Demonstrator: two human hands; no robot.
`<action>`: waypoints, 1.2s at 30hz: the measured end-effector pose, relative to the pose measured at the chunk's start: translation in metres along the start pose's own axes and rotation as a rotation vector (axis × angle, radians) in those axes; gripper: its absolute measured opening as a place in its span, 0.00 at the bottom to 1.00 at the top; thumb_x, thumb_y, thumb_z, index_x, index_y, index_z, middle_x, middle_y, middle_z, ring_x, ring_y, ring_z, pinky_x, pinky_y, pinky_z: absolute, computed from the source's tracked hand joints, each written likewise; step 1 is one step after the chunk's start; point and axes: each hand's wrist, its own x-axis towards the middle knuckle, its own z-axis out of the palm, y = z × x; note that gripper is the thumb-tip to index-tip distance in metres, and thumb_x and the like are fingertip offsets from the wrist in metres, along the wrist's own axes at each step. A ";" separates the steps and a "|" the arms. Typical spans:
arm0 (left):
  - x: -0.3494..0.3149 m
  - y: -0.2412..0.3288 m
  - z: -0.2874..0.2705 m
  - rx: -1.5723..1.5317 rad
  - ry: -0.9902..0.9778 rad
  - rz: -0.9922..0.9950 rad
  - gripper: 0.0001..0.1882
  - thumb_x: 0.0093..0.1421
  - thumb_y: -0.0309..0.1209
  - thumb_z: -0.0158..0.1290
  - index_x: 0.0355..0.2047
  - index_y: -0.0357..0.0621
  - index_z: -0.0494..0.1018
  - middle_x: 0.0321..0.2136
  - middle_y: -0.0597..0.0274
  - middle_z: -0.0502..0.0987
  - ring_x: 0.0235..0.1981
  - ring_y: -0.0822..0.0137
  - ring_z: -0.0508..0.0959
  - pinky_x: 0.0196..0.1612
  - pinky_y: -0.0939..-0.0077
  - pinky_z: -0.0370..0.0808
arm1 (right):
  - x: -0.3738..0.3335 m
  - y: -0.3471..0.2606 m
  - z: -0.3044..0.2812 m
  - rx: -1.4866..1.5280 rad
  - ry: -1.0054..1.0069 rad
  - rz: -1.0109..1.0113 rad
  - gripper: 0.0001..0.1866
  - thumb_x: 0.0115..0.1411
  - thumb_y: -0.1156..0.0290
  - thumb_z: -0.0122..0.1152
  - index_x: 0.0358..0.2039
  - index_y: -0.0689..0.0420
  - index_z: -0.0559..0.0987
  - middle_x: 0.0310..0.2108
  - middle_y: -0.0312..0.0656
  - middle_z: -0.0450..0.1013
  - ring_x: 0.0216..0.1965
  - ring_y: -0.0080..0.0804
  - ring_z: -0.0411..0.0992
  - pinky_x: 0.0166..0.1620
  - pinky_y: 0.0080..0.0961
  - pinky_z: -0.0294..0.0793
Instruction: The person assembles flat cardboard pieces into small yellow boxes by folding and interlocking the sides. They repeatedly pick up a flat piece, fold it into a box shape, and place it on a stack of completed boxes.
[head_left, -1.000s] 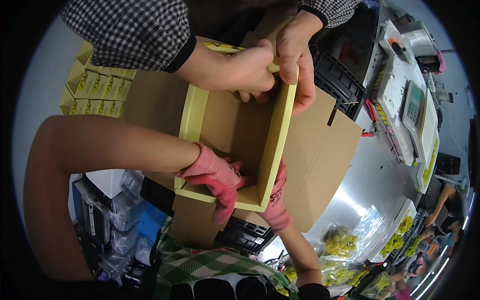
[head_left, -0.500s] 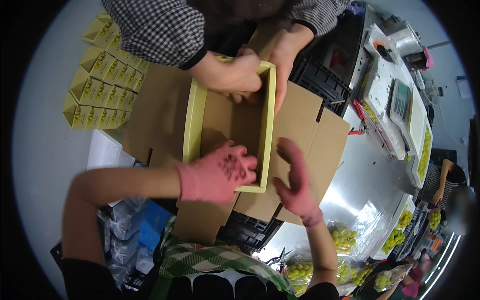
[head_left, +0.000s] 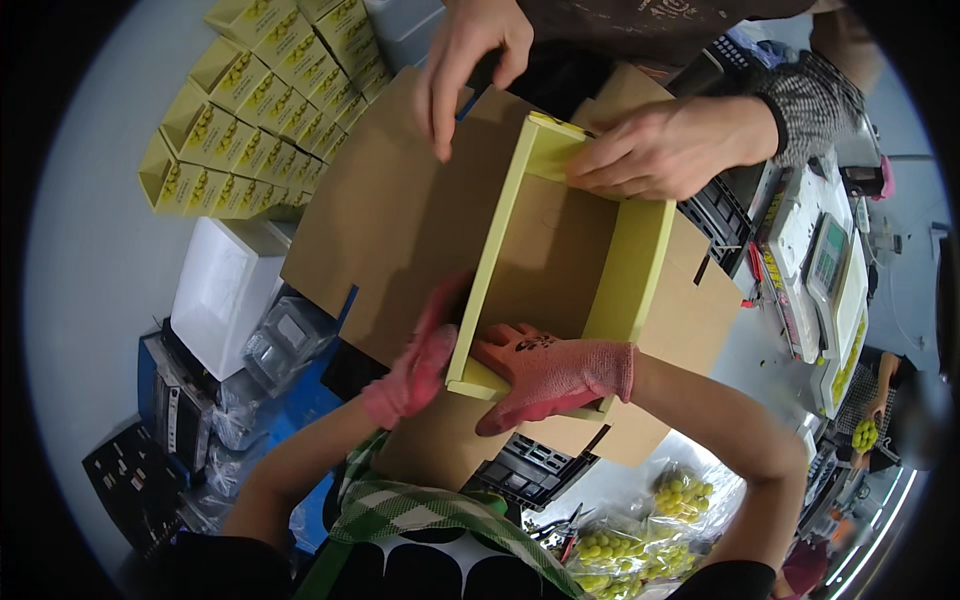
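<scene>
A pale yellow, open-topped cardboard box (head_left: 632, 265) with a brown bottom lies tilted on flattened brown cardboard. My right hand (head_left: 565, 372), in a pink-orange knit glove, is closed over its near end wall, fingers inside and thumb outside. Against the outer left wall, my left hand (head_left: 415, 365) in a pink glove is blurred, its fingers stretched out and thumb apart. Across from me, a co-worker's hand (head_left: 665, 150) grips the far right corner. The co-worker's other hand (head_left: 470, 60) hangs above the cardboard, off the box.
Yellow printed boxes (head_left: 255, 110) stand stacked at the far left, above a white foam box (head_left: 225, 290). Brown cardboard (head_left: 390, 210) covers black crates (head_left: 535, 468). Bagged green grapes (head_left: 620, 550) lie near right, with scales (head_left: 828, 260) farther off.
The box has shifted right and tilted. My right hand has gone from beside it onto its near wall; my left hand has come out to its left side. One co-worker's hand has let go.
</scene>
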 end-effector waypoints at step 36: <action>0.057 0.032 0.006 0.117 -0.226 0.168 0.25 0.68 0.39 0.33 0.61 0.39 0.55 0.59 0.60 0.59 0.60 0.67 0.60 0.62 0.72 0.56 | 0.032 0.117 0.063 1.253 1.391 -0.798 0.28 0.68 0.50 0.36 0.57 0.61 0.60 0.50 0.40 0.63 0.52 0.26 0.60 0.57 0.26 0.60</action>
